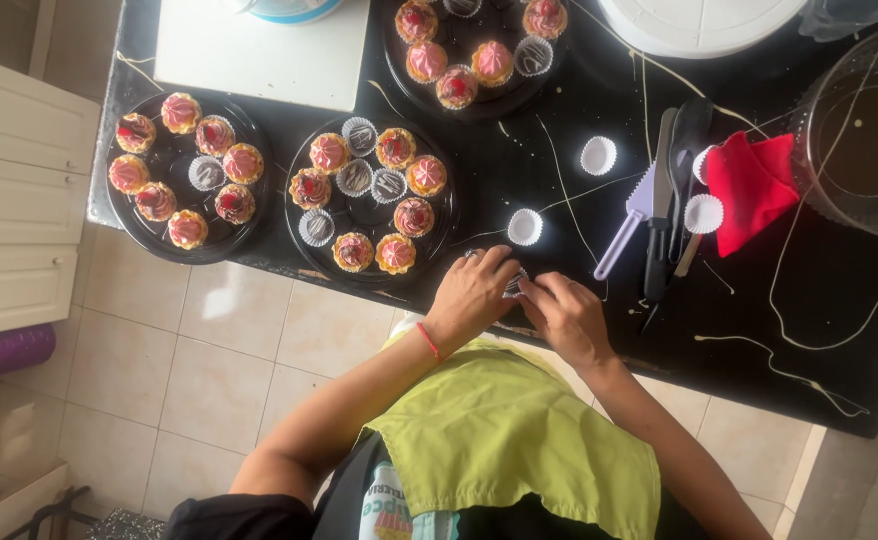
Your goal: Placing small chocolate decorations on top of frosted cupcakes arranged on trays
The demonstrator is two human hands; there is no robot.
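My left hand [474, 292] and my right hand [564, 312] meet at the near edge of the black counter [749, 300]. Together they pinch a small white paper cupcake liner [516, 284] between the fingertips. A red cord circles my left wrist. Just left of my hands stands a round black tray [439, 235] of pink-topped pastries mixed with empty liners. Loose white liners [525, 227] lie on the counter just beyond my hands.
Two more black pastry trays [254, 190] [395, 60] sit left and far. A lilac spatula [627, 222], dark knives [661, 215], red cloth [754, 185], clear tub [859, 140], white board [259, 60] and white lid [699, 20] crowd the counter. Icing streaks cross it. White cabinets [19, 190] stand left.
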